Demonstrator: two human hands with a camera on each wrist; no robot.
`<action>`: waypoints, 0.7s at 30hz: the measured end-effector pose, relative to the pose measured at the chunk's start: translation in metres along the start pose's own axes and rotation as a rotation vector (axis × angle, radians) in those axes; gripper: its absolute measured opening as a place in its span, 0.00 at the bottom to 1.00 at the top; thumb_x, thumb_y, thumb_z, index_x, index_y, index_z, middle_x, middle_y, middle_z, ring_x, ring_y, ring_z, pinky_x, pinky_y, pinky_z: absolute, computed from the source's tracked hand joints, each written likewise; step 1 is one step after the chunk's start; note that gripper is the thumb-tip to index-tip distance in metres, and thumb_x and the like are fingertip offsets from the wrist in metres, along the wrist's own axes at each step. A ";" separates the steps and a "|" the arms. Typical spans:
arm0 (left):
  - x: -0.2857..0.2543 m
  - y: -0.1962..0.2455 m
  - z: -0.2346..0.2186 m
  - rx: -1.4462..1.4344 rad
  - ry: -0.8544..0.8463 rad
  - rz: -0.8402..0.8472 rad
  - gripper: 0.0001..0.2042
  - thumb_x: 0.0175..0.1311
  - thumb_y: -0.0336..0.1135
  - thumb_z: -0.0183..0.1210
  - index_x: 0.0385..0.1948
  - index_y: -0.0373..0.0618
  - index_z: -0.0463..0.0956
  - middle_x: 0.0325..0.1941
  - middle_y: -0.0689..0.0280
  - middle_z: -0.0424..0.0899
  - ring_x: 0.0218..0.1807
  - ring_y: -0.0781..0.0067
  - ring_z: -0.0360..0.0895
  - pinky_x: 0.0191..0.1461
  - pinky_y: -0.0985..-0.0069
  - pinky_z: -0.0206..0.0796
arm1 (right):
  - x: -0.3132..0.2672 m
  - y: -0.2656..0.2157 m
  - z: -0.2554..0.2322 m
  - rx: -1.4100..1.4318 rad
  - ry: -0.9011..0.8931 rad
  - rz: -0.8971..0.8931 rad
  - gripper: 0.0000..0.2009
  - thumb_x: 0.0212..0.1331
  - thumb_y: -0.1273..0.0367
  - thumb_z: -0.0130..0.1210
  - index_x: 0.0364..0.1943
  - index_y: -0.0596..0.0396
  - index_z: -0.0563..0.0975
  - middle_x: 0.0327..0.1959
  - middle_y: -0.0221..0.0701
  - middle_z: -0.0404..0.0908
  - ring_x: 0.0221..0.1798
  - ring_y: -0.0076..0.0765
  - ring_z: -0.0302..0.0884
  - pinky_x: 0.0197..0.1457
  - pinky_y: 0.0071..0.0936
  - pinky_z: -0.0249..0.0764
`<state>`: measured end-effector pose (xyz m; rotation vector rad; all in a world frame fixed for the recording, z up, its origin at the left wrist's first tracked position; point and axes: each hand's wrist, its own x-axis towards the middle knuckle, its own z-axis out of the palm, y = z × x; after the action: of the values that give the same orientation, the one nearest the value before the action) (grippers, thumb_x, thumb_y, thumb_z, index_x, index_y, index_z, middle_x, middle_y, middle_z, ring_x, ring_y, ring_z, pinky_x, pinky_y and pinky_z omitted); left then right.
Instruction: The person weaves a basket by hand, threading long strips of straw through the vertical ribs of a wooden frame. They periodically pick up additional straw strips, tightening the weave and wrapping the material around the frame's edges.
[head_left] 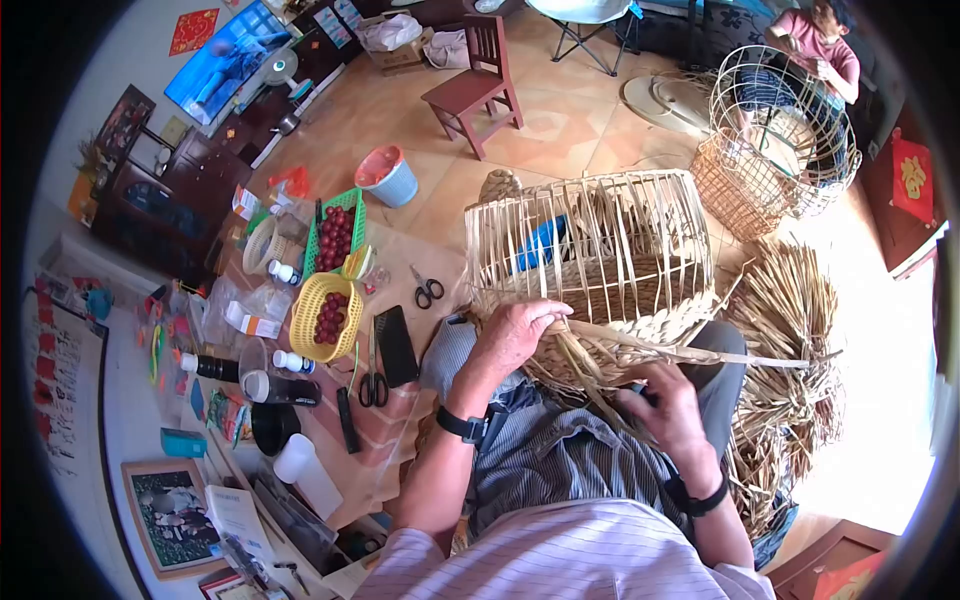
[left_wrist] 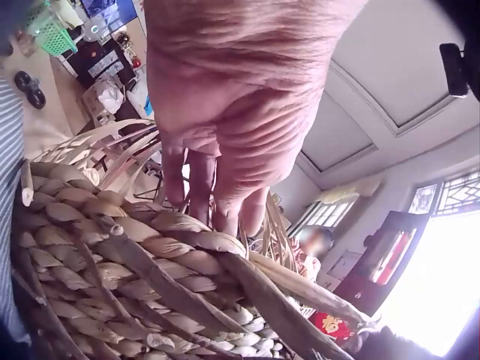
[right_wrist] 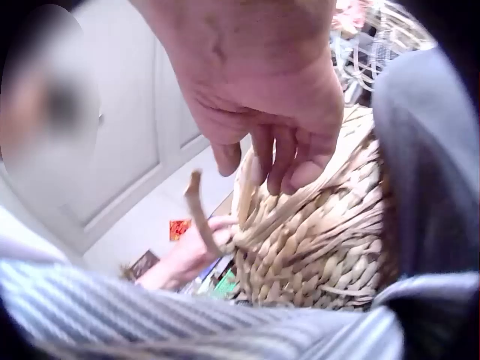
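Note:
A half-woven straw basket [head_left: 590, 250] lies on my lap, with open upright ribs above and a braided band [left_wrist: 112, 262] near me. My left hand [head_left: 512, 335] lies on that band, and its fingers [left_wrist: 202, 187] curl over the weave with the tips tucked in behind a strand. Lower right, my right hand [head_left: 665, 405] grips loose straw strands [head_left: 700, 352] that stick out of the basket's edge. In the right wrist view its fingers [right_wrist: 281, 161] curl round a strand against the woven wall [right_wrist: 322, 240].
A heap of dry straw [head_left: 790, 340] lies at my right. The table on my left holds a yellow basket of red fruit [head_left: 325, 315], a green basket [head_left: 335, 235], scissors [head_left: 373, 385], a phone [head_left: 395, 345] and bottles. Further back stand a wooden chair [head_left: 475, 85], a bucket [head_left: 388, 175] and another person by a wire frame [head_left: 775, 140].

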<state>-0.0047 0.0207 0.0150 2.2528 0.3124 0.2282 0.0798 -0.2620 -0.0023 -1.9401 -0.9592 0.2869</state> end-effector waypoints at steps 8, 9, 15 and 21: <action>0.005 -0.032 -0.006 -0.163 -0.188 0.154 0.20 0.73 0.21 0.47 0.61 0.42 0.83 0.57 0.54 0.91 0.61 0.58 0.88 0.68 0.67 0.76 | 0.017 -0.003 0.050 -0.324 -0.125 -0.273 0.12 0.57 0.74 0.62 0.42 0.56 0.72 0.25 0.41 0.81 0.35 0.57 0.84 0.45 0.53 0.77; 0.007 -0.034 -0.009 -0.193 -0.219 0.188 0.22 0.72 0.19 0.44 0.62 0.42 0.82 0.58 0.53 0.90 0.63 0.56 0.87 0.68 0.67 0.76 | 0.014 -0.004 0.047 -0.315 -0.178 -0.215 0.12 0.57 0.74 0.62 0.42 0.57 0.72 0.26 0.42 0.81 0.35 0.58 0.84 0.44 0.53 0.78; 0.019 -0.042 -0.022 -0.386 -0.429 0.070 0.30 0.61 0.11 0.44 0.67 0.37 0.78 0.64 0.56 0.87 0.70 0.63 0.81 0.78 0.68 0.68 | 0.005 0.009 0.033 -0.005 -0.257 -0.075 0.06 0.69 0.73 0.57 0.44 0.60 0.74 0.26 0.45 0.81 0.27 0.52 0.82 0.32 0.45 0.75; 0.014 -0.028 -0.021 -0.409 -0.403 -0.009 0.28 0.62 0.12 0.47 0.64 0.37 0.80 0.63 0.58 0.88 0.67 0.67 0.83 0.76 0.70 0.70 | 0.011 -0.011 0.006 0.922 -0.461 0.612 0.10 0.83 0.64 0.51 0.47 0.56 0.75 0.22 0.19 0.63 0.20 0.16 0.57 0.21 0.20 0.56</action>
<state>-0.0013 0.0572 0.0074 1.8372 0.0524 -0.1569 0.0787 -0.2472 0.0051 -1.2452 -0.3336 1.3168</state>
